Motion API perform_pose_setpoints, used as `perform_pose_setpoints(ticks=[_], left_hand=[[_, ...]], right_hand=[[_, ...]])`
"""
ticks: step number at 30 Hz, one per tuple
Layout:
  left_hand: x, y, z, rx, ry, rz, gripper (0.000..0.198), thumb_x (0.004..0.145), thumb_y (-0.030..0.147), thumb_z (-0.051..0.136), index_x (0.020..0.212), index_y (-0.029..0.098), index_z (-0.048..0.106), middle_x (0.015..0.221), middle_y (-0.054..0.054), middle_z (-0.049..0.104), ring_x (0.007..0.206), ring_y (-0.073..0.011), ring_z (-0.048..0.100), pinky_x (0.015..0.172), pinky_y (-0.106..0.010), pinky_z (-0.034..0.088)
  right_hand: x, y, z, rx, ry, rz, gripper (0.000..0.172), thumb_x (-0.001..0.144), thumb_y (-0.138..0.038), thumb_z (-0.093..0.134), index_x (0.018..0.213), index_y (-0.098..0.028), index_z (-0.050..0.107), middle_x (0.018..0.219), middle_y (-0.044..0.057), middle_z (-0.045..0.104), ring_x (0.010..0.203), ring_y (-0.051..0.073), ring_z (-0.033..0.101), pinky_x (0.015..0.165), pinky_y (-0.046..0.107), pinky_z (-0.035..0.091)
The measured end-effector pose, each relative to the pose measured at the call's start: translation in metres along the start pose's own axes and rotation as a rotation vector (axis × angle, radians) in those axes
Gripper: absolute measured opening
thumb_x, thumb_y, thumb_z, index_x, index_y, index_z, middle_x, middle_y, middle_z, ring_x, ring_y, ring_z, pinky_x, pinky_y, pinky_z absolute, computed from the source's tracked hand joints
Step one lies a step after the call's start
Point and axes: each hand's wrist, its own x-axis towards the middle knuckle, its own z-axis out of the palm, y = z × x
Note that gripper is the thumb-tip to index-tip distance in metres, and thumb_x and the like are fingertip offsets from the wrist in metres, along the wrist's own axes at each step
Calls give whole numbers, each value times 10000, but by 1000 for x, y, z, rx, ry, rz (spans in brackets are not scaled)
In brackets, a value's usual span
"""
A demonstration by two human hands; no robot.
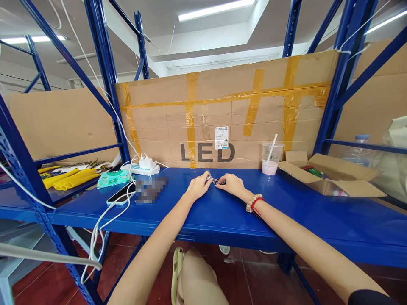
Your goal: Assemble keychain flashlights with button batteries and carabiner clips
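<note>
My left hand (pixel 199 185) and my right hand (pixel 233 184) meet over the blue shelf top (pixel 222 212), near its back. Both have their fingers curled, pinching a small dark object (pixel 217 181) held between them; it is too small to name. A bead bracelet with a red cord sits on my right wrist (pixel 253 203). Both forearms stretch forward from the bottom of the view.
A plastic cup with a straw (pixel 271 158) and an open cardboard box (pixel 330 173) stand to the right. A phone (pixel 121 195), white cables, a power strip (pixel 141 168), a tissue pack (pixel 113 178) and yellow items (pixel 68 179) lie left. Taped cardboard marked LED (pixel 222 114) backs the shelf.
</note>
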Motion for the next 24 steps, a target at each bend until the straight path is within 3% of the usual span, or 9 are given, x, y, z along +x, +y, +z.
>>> perform_pose_setpoints(ticks=[12, 20, 24], left_hand=[[0, -1, -1, 7, -7, 4, 188, 906, 371, 313, 972, 264, 452, 927, -5, 645, 866, -204, 618, 659, -266, 422], [0, 1, -2, 32, -27, -24, 214, 908, 390, 308, 1014, 262, 444, 913, -8, 649, 857, -206, 622, 670, -269, 431], [1, -1, -1, 80, -41, -2, 206, 910, 377, 329, 1030, 276, 463, 960, -3, 643, 905, -196, 609, 690, -255, 434]], right_hand=[[1, 0, 0, 27, 18, -10, 143, 738, -359, 629, 800, -253, 704, 930, 1, 696, 874, 183, 622, 633, 246, 424], [2, 2, 4, 85, 3, -43, 111, 745, -338, 628, 779, -259, 699, 804, -26, 712, 793, 158, 643, 595, 227, 423], [2, -1, -2, 115, 90, -58, 121, 785, -296, 591, 818, -261, 702, 873, -19, 707, 830, 162, 634, 634, 232, 426]])
